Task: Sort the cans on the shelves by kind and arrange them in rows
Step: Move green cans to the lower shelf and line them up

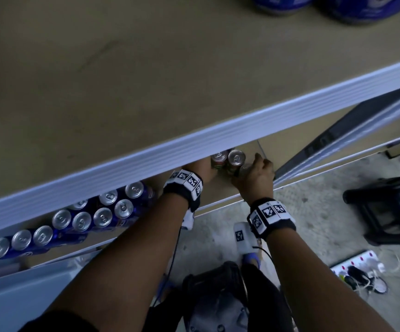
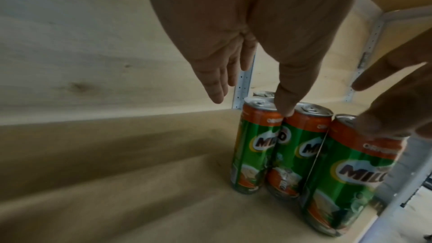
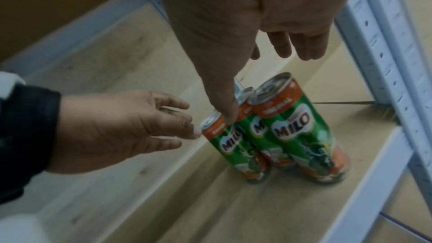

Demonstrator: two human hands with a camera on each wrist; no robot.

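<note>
Several green and orange Milo cans (image 1: 229,159) stand upright and touching near the right end of the lower shelf (image 1: 220,188). My left hand (image 2: 251,103) reaches under the upper shelf with straight fingers, its thumb tip at the tops of the two left cans (image 2: 257,145). In the right wrist view the left hand (image 3: 117,127) touches the rim of the leftmost can (image 3: 224,145). My right hand (image 1: 254,178) hovers over the nearest can (image 2: 350,163), fingers resting on its top, nothing gripped. Its thumb points down over the cluster in the right wrist view.
Blue cans (image 1: 103,216) stand in rows on the left of the same shelf. The upper shelf board (image 1: 146,80) overhangs and hides the back. A white perforated upright (image 3: 385,62) stands just right of the Milo cans. A black stool (image 1: 385,207) and power strip (image 1: 354,267) lie on the floor.
</note>
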